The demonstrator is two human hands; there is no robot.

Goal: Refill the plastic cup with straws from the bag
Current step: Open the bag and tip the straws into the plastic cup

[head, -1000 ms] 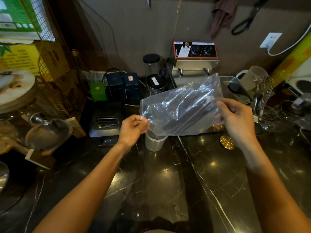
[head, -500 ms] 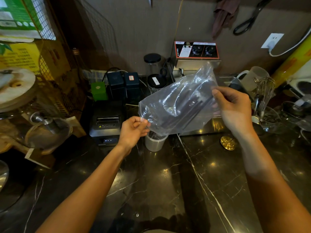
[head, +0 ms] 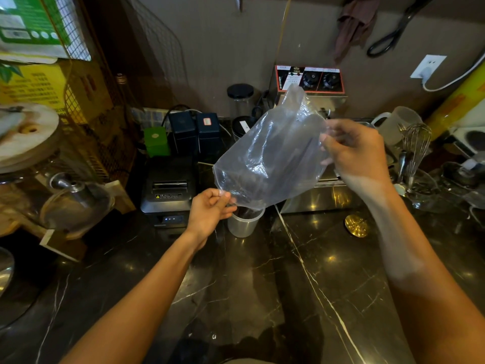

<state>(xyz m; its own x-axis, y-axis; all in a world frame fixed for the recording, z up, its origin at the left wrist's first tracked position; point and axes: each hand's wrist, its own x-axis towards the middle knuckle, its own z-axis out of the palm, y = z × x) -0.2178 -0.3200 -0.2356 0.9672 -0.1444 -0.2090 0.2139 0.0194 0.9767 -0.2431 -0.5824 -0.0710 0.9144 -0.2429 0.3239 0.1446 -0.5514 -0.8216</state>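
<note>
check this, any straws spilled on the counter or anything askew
Nothing stands out. The bag is tilted on purpose, its low end over the plastic cup, which stands upright. No straws show on the counter.

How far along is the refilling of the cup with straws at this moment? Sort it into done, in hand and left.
Done: some dark straws already sit in the plastic cup. In hand: the left hand pinches the bag's low corner and the right hand lifts the bag, tilted over the cup. Left: straws remaining inside the bag.
</note>
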